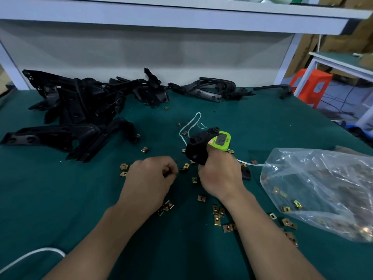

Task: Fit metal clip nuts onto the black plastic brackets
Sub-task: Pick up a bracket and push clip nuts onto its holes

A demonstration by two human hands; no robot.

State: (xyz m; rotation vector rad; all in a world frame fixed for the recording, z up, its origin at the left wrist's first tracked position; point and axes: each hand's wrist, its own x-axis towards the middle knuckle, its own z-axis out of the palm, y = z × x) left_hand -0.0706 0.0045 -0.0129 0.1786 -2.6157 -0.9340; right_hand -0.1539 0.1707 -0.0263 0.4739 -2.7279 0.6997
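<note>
1. The right hand (219,178) grips a black bracket (198,146), which overlaps the green timer's (222,141) left edge.
2. The left hand (152,175), left of the timer, has its fingers curled; I cannot tell whether it holds anything.
3. Clip nuts (218,214) lie scattered on the tabletop (60,199) around the timer.
4. A pile of brackets (80,104) sits far left of the timer.

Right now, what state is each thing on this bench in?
right hand, gripping a black bracket, held upright.
left hand, fingers curled; whether it holds anything is hidden.
loose clip nuts, scattered on the green mat.
bracket pile, heaped at the back left.
plastic bag, slumped on the mat, clip nuts inside.
green timer, lying behind the held bracket, partly hidden.
</note>
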